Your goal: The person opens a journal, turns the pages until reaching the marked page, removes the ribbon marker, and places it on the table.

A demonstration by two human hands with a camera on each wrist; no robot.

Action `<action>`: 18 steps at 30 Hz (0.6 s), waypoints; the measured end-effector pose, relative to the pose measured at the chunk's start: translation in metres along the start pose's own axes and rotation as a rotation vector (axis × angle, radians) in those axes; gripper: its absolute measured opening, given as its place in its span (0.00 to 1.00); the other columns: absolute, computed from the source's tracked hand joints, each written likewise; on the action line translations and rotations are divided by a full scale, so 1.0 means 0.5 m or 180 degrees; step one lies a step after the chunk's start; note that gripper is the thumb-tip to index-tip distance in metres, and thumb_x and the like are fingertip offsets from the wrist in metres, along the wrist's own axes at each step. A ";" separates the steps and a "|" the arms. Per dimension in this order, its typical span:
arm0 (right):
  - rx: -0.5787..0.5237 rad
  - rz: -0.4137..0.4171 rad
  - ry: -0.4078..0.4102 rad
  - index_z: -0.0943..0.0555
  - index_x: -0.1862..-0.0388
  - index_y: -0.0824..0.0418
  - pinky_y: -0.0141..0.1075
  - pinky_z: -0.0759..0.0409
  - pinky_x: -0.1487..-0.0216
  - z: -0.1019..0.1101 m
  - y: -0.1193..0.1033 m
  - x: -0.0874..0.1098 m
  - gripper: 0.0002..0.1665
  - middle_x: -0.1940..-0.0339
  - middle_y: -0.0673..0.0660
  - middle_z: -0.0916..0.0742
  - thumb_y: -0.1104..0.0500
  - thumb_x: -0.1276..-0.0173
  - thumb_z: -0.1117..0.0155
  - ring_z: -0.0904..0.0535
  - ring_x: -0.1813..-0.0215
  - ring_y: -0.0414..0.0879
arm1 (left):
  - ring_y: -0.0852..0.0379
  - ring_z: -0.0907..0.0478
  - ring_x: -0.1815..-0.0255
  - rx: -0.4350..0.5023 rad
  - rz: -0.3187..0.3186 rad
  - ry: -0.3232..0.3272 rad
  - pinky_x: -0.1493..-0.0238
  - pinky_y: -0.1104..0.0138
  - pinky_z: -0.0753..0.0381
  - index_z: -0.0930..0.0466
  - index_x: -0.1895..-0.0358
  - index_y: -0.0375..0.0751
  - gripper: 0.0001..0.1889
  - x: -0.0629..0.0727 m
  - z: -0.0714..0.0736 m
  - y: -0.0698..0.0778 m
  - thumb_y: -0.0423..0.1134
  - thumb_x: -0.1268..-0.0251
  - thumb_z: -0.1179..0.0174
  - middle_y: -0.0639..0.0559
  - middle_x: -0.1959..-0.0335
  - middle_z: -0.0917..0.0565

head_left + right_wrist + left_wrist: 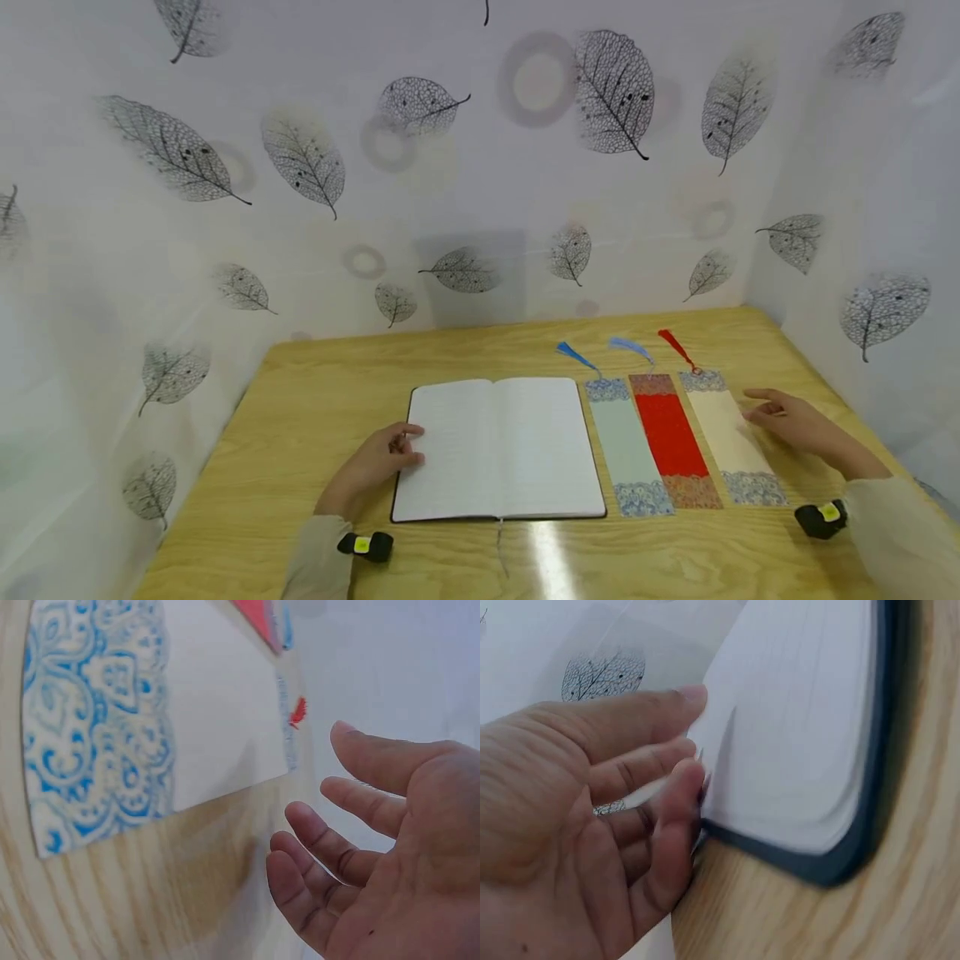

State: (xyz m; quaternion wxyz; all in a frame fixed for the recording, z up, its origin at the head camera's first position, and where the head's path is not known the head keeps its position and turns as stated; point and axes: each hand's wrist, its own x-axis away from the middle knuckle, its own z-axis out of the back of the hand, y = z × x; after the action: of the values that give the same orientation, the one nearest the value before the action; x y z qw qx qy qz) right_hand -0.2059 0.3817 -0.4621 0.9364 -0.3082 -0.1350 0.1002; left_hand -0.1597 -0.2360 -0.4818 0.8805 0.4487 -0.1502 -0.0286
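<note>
An open notebook (536, 450) with blank-looking white pages and a dark cover lies on the table. My left hand (378, 458) is at its left edge, thumb and index finger apart, other fingers loosely curled. In the left wrist view, the fingertips of that hand (607, 787) meet the page edge near a corner; whether they touch the paper is unclear. To the right lie a pale green bookmark (624, 442), a red bookmark (671, 433) and a cream bookmark (727, 425), each tasselled. Beside the cream one, my right hand (798, 425) hovers with relaxed fingers, holding nothing.
The wooden table (300, 400) meets a leaf-patterned sheet (465, 192) at the back and sides. A thin ribbon (502, 550) hangs from the notebook's front edge. Blue, light-blue and red tassels (678, 348) point toward the back.
</note>
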 end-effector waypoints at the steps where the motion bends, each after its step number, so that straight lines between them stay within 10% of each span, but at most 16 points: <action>1: -0.0056 0.0011 0.0003 0.43 0.31 0.79 0.48 0.20 0.57 0.002 -0.001 0.005 0.36 0.45 0.80 0.25 0.51 0.22 0.52 0.21 0.50 0.59 | 0.57 0.32 0.68 -0.0005 0.0033 0.0042 0.69 0.70 0.33 0.26 0.42 0.38 0.23 0.003 0.002 -0.004 0.41 0.38 0.35 0.51 0.69 0.26; 6: -0.0349 0.0064 0.0097 0.45 0.30 0.78 0.34 0.20 0.64 0.009 -0.012 0.030 0.36 0.43 0.77 0.26 0.51 0.22 0.54 0.26 0.60 0.23 | 0.58 0.32 0.69 -0.0054 0.0135 0.0216 0.69 0.68 0.32 0.25 0.41 0.42 0.21 0.012 0.016 -0.022 0.41 0.36 0.37 0.50 0.70 0.25; 14: -0.0453 0.0370 0.0359 0.42 0.29 0.73 0.32 0.20 0.61 0.012 -0.042 0.045 0.32 0.52 0.23 0.28 0.54 0.23 0.51 0.27 0.56 0.19 | 0.56 0.23 0.64 0.0055 0.0164 0.0198 0.63 0.65 0.23 0.30 0.34 0.41 0.25 0.020 0.047 -0.011 0.46 0.31 0.42 0.46 0.59 0.18; 18: -0.0454 0.0505 0.0517 0.40 0.28 0.70 0.29 0.21 0.61 0.009 -0.062 0.056 0.30 0.54 0.19 0.30 0.57 0.23 0.51 0.26 0.56 0.20 | 0.56 0.21 0.62 0.0221 0.0089 0.0133 0.62 0.64 0.21 0.33 0.32 0.38 0.26 0.032 0.057 0.013 0.46 0.27 0.47 0.45 0.58 0.17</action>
State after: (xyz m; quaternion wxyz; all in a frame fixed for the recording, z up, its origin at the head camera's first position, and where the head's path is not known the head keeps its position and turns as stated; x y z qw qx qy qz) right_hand -0.1776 0.3673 -0.4343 0.9090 -0.3908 -0.0407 0.1389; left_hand -0.1533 -0.2574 -0.4569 0.8677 0.4773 -0.1389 -0.0017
